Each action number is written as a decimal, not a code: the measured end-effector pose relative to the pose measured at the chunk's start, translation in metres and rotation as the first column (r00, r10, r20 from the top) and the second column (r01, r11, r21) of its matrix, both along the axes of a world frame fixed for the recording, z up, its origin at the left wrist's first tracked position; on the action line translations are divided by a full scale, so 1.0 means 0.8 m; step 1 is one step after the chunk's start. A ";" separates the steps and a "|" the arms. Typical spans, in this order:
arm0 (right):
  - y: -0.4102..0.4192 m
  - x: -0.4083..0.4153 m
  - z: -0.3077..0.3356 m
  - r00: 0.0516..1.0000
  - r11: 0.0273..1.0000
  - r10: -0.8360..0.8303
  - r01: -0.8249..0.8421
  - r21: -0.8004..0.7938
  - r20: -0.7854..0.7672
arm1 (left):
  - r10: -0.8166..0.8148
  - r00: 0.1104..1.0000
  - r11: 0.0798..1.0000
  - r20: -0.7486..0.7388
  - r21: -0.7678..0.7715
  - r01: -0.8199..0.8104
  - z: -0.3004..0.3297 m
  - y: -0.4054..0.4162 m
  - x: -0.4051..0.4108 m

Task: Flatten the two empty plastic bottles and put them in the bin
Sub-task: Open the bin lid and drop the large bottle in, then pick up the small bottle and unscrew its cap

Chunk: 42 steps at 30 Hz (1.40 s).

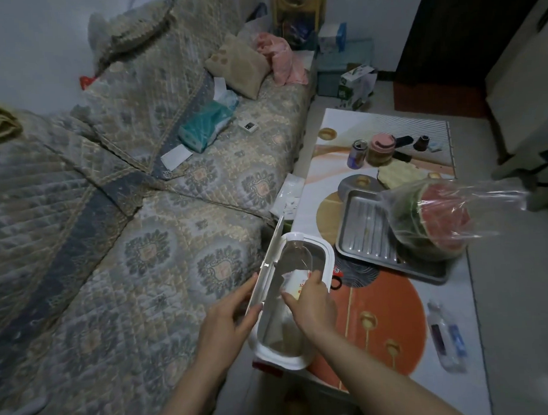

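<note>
Over the bin: bottle, long axis pointing away, cap far.
Right hand: fingers gripping bottle's near end.
Left hand: fingers holding lid up.

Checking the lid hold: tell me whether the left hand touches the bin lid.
Touching: the head view shows the left hand gripping the raised bin lid's edge.

A home living room: a quilted sofa with cushions beside a low table bearing watermelon.

clear plastic bottle, ribbed metal tray
</note>
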State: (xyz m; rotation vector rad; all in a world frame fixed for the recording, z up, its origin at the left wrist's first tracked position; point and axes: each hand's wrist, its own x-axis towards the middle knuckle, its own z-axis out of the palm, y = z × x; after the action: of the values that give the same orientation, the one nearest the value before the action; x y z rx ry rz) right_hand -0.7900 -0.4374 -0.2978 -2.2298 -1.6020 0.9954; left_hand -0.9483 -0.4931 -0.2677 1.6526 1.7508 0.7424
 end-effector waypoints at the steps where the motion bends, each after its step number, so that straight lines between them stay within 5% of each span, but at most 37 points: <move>1: -0.002 0.000 -0.003 1.000 1.000 -0.004 0.004 -0.004 0.006 | -0.001 1.000 1.000 0.013 -0.005 0.001 -0.001 0.001 -0.002; 8: -0.008 0.005 -0.008 0.993 0.992 0.086 -0.092 0.083 0.075 | 0.022 0.992 0.999 0.122 -0.028 -0.019 -0.007 0.000 -0.006; 17: -0.048 0.085 -0.017 0.984 0.979 0.125 -0.101 0.177 -0.125 | 0.082 0.969 0.996 0.234 -0.061 -0.069 -0.018 -0.007 0.008; 25: -0.101 0.188 -0.036 0.995 0.997 0.066 -0.063 0.038 -0.078 | -0.043 0.999 0.998 0.007 -0.034 0.044 -0.031 -0.023 0.067; 33: -0.138 0.258 -0.053 0.993 0.991 0.090 -0.097 -0.092 -0.074 | -0.102 0.968 0.983 -0.229 -0.175 0.062 -0.062 -0.045 0.122; 42: -0.126 0.345 -0.072 0.991 0.962 0.125 -0.109 -0.249 0.047 | 0.083 0.949 0.992 -0.303 -0.068 -0.109 -0.032 -0.043 0.128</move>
State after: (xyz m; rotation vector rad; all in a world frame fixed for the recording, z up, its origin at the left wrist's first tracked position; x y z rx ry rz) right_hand -0.5142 -0.5381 -0.3552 -2.3690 -1.7394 1.2292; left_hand -0.8462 -0.5274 -0.2933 1.7019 2.0556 0.4697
